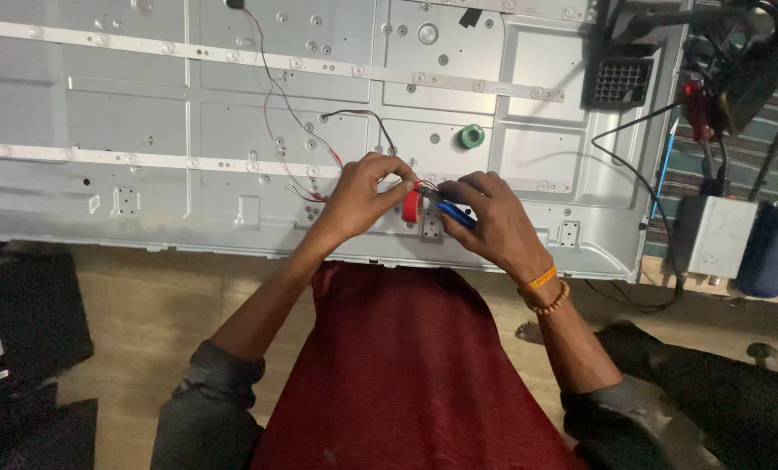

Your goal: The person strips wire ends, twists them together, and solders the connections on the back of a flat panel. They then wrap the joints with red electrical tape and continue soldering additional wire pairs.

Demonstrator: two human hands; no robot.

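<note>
My left hand (pixel 363 196) pinches the end of a thin red and black wire (pixel 271 122) and has a red roll of tape (pixel 412 207) hanging by its fingers. My right hand (pixel 489 222) grips a blue-handled tool (pixel 455 214), its tip meeting the wire end between both hands. Both hands work over the lower middle of a large grey metal panel (pixel 232 191) with white strips (pixel 145 159) running across it.
A green tape roll (pixel 471 136) lies on the panel above my right hand. A black vented block (pixel 620 83) and black cables (pixel 641 174) sit at the panel's right edge, beside a grey box (pixel 711 235). Tan floor shows below the panel.
</note>
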